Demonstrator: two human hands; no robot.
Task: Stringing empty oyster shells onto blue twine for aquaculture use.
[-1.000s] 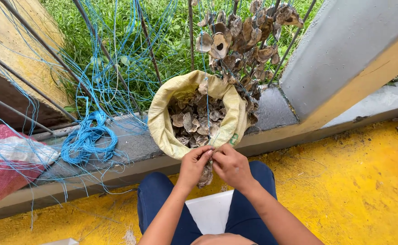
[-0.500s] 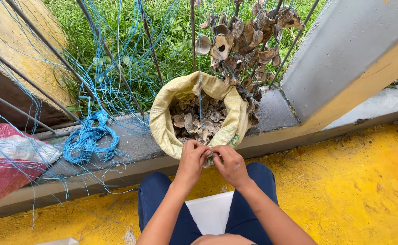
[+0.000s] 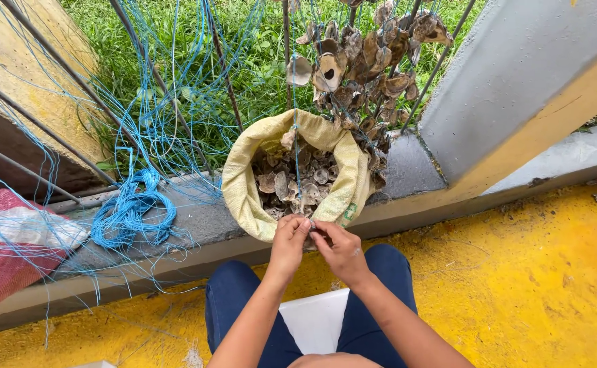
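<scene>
Pinched together in our left hand and right hand: one oyster shell on blue twine, at the shell sack's near rim on the concrete ledge; threading step underway, steady fingertip alignment needed next.

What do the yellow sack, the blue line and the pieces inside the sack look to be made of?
The yellow sack looks like woven plastic fabric, matte, with a rolled-down rim and a fine weave. The blue line seems to be thin synthetic cord, slightly glossy, lying in loose coils. The pieces in the sack look like shells, probably oyster: rough, grey-brown, chalky, irregular in outline.
</scene>
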